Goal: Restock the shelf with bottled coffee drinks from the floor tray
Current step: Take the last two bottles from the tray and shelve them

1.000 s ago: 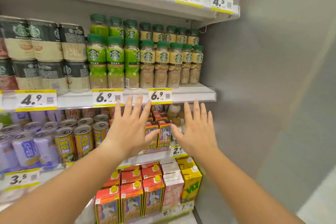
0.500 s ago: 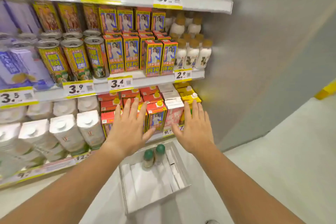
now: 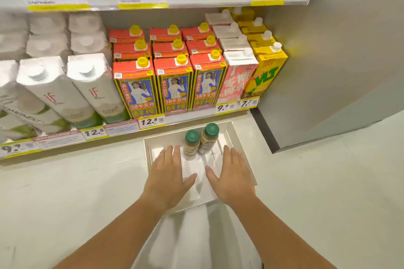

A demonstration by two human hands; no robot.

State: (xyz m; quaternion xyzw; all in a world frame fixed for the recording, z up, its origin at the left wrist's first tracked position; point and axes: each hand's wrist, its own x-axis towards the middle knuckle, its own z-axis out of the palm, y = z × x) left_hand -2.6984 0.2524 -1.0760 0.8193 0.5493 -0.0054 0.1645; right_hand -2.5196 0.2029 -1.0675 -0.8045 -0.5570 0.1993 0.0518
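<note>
Bottled coffee drinks: two remain, standing upright and touching each other at the far middle of the floor tray [image 3: 240, 153], a shallow white box on the pale floor [image 3: 65, 192] just in front of the lowest shelf [image 3: 122, 132]. That shelf carries, left to right, tall white cartons [image 3: 54, 91], red-topped cartons with yellow caps [image 3: 172, 85], a pink carton [image 3: 236, 78] and a yellow carton [image 3: 265, 72]; none of these belongs to the task. A grey wall panel [image 3: 338, 61] closes the right side.

Left hand [image 3: 167, 178] and right hand [image 3: 231, 178]: both palm-down over the tray, fingers spread flat, each grip apart and holding nothing. The left fingertips lie just beside the left bottle [image 3: 191, 145]; the right fingertips are near, but apart from, the right bottle [image 3: 208, 138] (green caps, tan labels).

Stage, as judged: the reach toward the last two bottles, with neither yet grasped. The tray is otherwise empty, so restocking seems nearly complete.

Risks from here:
- The bottles touch, so a hand closing on one may nudge the other and tip it (loose card strips lying on the tray bottom may make uneven footing).
- A flat, spread hand coming down from above could strike a cap and topple the bottle before the fingers wrap its body.
- The light tray may slide on the smooth floor if pushed.
- The coffee shelf is out of view here; the lift upward would pass close to the projecting shelf edges.
</note>
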